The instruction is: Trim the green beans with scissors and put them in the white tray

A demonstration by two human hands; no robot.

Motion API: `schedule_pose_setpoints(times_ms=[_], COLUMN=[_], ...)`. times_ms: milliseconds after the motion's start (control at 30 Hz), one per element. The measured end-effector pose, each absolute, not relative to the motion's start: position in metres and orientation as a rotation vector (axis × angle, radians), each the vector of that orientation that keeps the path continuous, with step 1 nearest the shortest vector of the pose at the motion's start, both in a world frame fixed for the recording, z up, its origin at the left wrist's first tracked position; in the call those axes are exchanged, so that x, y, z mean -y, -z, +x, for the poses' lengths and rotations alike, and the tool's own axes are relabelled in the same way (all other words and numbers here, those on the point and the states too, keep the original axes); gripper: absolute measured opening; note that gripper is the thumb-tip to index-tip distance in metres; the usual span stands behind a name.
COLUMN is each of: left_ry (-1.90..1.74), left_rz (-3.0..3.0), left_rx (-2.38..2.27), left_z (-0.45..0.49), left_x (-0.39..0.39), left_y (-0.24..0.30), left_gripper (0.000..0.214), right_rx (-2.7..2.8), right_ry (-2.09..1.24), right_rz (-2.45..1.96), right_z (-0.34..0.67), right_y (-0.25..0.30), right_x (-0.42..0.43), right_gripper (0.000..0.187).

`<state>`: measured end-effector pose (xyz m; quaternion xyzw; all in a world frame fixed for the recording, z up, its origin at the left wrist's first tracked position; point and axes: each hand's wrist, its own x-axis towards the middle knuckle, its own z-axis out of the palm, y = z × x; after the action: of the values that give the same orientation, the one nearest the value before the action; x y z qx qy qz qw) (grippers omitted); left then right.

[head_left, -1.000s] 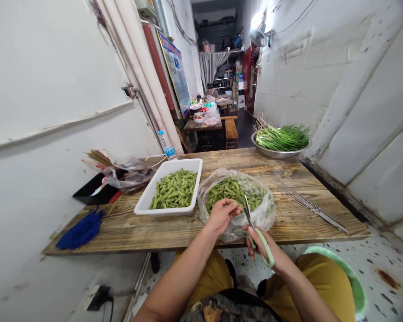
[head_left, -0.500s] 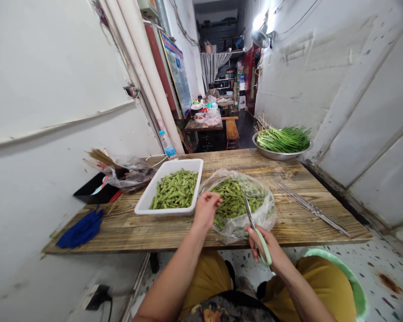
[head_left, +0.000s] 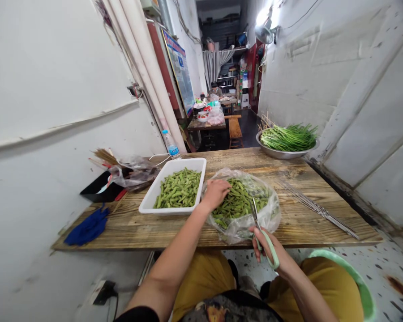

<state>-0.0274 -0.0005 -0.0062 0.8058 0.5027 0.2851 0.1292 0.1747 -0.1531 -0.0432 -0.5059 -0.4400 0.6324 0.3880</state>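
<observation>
My left hand [head_left: 216, 194] reaches over the left rim of a clear plastic bag [head_left: 272, 219]. Its fingers are loosely stretched, the tips against the green edamame pods [head_left: 237, 201] heaped inside; nothing shows held in them. My right hand [head_left: 267, 243] is closed around scissors [head_left: 270, 250] with pale green handles, at the near side of the bag. The metal blades are slightly parted and point up and away over the pods. Left of the bag stands a white plastic tub [head_left: 146, 206] filled with more pods [head_left: 177, 188].
On the wooden table [head_left: 127, 232] lie metal skewers [head_left: 322, 212] at right and a blue cloth [head_left: 87, 228] at left. A steel bowl of green stalks [head_left: 287, 154] stands at the far right. A water bottle [head_left: 171, 145] and a black box [head_left: 102, 190] are at the left.
My left hand has moved forward and right, from the bag's near left edge onto the pods. The scissors stay in my right hand, their blades now a little apart. The view has shifted slightly.
</observation>
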Motion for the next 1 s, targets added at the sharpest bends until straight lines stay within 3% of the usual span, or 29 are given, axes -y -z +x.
schedule_pose_setpoints(times_ms=[333,1000], left_ry=[-0.717,-0.7], left_rz=[2.356,1.901], left_rx=[-1.4,-1.128], left_z=[0.0,0.004], left_x=[-0.002,0.048], left_y=[0.006,-0.001], left_gripper=[0.007,0.024], right_rx=[1.113,1.233], right_ry=[-1.6,-1.537], right_rz=[-1.254,-1.241], right_z=[0.175,0.163], right_y=[0.051,0.049], right_x=[0.154,0.139], right_gripper=[0.041,0.046])
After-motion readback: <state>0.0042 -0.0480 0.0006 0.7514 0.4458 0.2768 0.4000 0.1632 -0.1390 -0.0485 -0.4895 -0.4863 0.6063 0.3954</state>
